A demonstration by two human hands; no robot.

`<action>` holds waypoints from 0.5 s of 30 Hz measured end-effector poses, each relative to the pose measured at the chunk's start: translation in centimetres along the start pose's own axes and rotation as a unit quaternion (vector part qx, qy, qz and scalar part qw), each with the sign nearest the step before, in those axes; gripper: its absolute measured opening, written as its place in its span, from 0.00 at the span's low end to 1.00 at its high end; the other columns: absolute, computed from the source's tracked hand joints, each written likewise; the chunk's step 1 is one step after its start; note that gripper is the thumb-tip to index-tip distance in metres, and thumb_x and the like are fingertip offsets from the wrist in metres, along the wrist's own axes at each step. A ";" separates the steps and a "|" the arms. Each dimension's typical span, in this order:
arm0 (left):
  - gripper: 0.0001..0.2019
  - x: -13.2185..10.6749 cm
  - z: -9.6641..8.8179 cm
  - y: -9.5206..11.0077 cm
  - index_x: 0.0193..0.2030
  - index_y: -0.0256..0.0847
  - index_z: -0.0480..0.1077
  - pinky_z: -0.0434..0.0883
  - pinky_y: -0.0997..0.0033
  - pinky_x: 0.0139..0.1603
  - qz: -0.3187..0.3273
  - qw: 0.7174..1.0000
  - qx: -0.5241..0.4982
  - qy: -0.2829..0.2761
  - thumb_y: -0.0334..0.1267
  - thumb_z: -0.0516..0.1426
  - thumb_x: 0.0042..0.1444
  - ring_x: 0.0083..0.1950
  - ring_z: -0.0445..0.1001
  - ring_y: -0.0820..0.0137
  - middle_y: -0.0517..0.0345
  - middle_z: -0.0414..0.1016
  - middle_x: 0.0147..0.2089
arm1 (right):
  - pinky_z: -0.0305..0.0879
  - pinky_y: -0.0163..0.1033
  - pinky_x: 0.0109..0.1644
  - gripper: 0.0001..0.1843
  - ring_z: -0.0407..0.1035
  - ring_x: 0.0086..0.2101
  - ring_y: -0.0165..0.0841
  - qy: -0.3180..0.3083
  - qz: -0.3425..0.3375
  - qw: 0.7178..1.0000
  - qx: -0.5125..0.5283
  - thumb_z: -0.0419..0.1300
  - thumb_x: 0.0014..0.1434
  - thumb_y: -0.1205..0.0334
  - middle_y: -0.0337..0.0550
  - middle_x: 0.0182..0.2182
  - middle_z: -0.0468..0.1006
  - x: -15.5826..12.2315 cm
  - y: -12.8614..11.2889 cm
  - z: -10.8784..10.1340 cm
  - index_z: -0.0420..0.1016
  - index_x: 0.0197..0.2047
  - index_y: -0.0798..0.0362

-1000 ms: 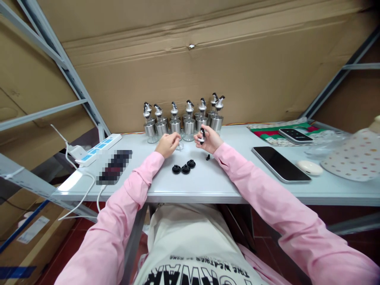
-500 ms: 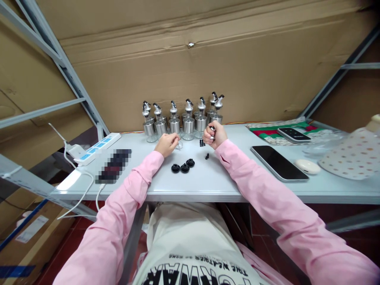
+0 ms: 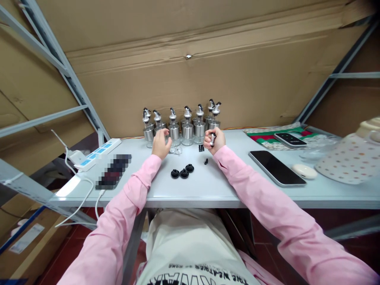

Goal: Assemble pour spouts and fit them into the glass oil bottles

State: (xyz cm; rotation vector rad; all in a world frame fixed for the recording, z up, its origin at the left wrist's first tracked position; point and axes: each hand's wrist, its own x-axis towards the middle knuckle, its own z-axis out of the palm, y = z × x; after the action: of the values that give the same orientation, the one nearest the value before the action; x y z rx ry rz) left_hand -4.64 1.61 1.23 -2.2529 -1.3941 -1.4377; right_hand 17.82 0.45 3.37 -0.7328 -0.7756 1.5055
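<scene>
My right hand [image 3: 215, 140] is closed around a small silver-and-black pourer top [image 3: 212, 139], mostly hidden by my fingers. My left hand [image 3: 161, 145] is raised with thumb and fingers apart, in front of the bottles on the left, and nothing shows in it. Right beside it, small clear rings [image 3: 178, 150] lie on the table. Several glass oil bottles [image 3: 187, 130] with steel sleeves and black-and-silver pourer tops stand upright behind my hands. Nearer me are three round black stoppers [image 3: 184, 173]. Small black plugs [image 3: 201, 148] lie below my right hand, with another small black piece [image 3: 206, 161] closer to me.
On the left of the table [image 3: 219, 190] are a power strip [image 3: 99, 153] and a blurred-out phone-like device with a cable. To the right lie a large phone [image 3: 276, 168], a white oval case [image 3: 304, 171], a smaller black device [image 3: 289, 139] and a dotted cover [image 3: 347, 158]. Cardboard stands behind.
My left hand has opened and moved up and left, away from the clear rings, which now show more. My right hand stays closed and has turned slightly, exposing more of the pourer top.
</scene>
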 end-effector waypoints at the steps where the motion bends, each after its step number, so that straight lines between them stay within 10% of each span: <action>1: 0.14 0.4 0.0 -0.5 0.47 0.38 0.59 0.62 0.65 0.52 -0.012 0.999 -0.014 0.042 0.32 0.51 0.52 0.48 0.66 0.66 0.51 0.67 0.44 | 0.35 0.29 0.12 0.13 0.45 0.08 0.22 -0.003 -0.006 1.000 0.002 0.51 0.47 0.55 0.31 0.06 0.53 0.0 -0.1 0.0 0.54 0.19 0.51; 6: 0.20 3.6 -0.9 -4.6 0.48 0.38 0.52 0.58 0.64 0.59 -0.177 0.954 -0.079 0.227 0.30 0.54 0.48 0.54 0.61 0.67 0.48 0.58 0.50 | 0.33 0.28 0.12 0.12 0.44 0.09 0.22 0.024 0.005 1.000 0.012 0.51 0.47 0.56 0.31 0.07 0.52 -0.2 -0.3 0.3 0.53 0.19 0.51; 9: 0.24 5.7 -1.6 -7.2 0.46 0.39 0.51 0.56 0.61 0.61 -0.272 0.931 -0.138 0.201 0.35 0.59 0.46 0.57 0.59 0.65 0.48 0.56 0.51 | 0.34 0.28 0.12 0.10 0.44 0.09 0.21 0.033 0.019 0.999 0.016 0.52 0.46 0.58 0.30 0.08 0.53 -0.2 -0.3 0.3 0.54 0.20 0.51; 15: 0.22 6.8 -2.4 -6.1 0.47 0.39 0.53 0.53 0.58 0.62 -0.170 0.953 -0.042 0.247 0.35 0.58 0.47 0.59 0.56 0.62 0.46 0.56 0.53 | 0.36 0.28 0.12 0.06 0.47 0.10 0.23 0.071 0.023 0.997 0.035 0.49 0.46 0.61 0.31 0.08 0.54 0.1 -0.3 0.0 0.56 0.21 0.52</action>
State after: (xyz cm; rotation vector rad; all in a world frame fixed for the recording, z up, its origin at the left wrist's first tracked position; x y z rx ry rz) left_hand -9.94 8.02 5.71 -1.5646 -1.6038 -2.0195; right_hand 18.05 0.54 3.63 -0.7994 -0.5999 1.4977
